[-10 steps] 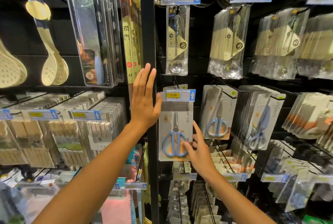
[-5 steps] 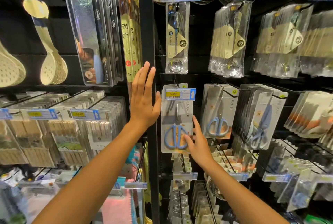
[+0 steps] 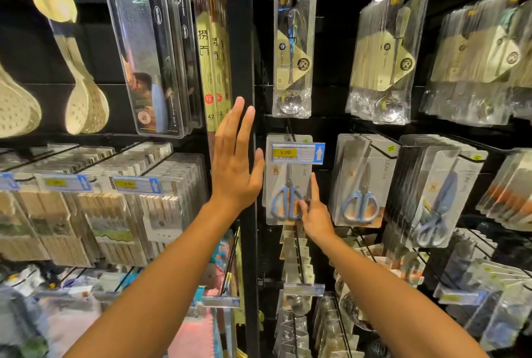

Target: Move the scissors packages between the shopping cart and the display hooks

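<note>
Pushed deeper along the hook since a second ago: scissors package (image 3: 288, 182), now hanging just below centre frame behind the price tag (image 3: 298, 152). Right hand (image 3: 314, 215) flat-fingered, pressing its lower edge; left hand (image 3: 234, 169) spread open against the black upright (image 3: 241, 55). Could tilt or slip off the hook if pressed off-centre, or crowd the neighbouring scissors packs (image 3: 361, 182).

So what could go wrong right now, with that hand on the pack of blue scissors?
Two risks, as a guess. The right hand only touches the lower edge of the scissors package with straight fingers, so a push might swing it or slip it off its hook. The price tag sits in front of the package top and could snag it on the way out. The left hand lies flat by the black post and supports nothing.
</note>
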